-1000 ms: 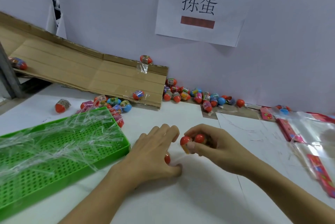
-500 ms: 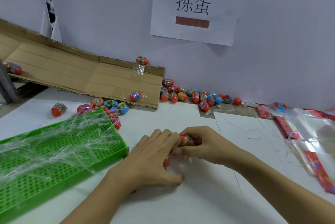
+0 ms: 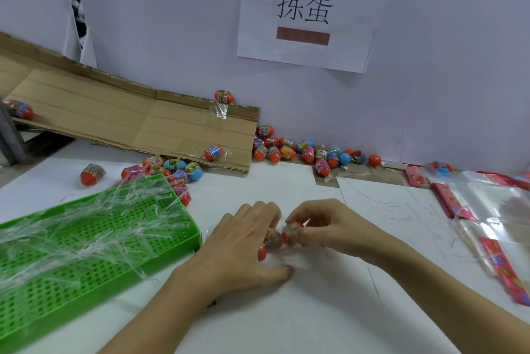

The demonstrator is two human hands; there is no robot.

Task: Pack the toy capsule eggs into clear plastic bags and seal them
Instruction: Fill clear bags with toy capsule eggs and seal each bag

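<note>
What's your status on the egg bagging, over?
Left hand cupping the clear bag with eggs inside. Right hand pinching an egg at the bag mouth. Not sealed yet. Nothing in the way.

A bright green perforated tray (image 3: 172,242), brown cardboard (image 3: 114,118), and red and blue capsule eggs (image 3: 309,153) with multicoloured printed bands.

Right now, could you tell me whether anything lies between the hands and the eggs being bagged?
Nothing visible does. The left hand and right hand already hold the eggs in the clear bag; the green tray lies off to the left.
</note>
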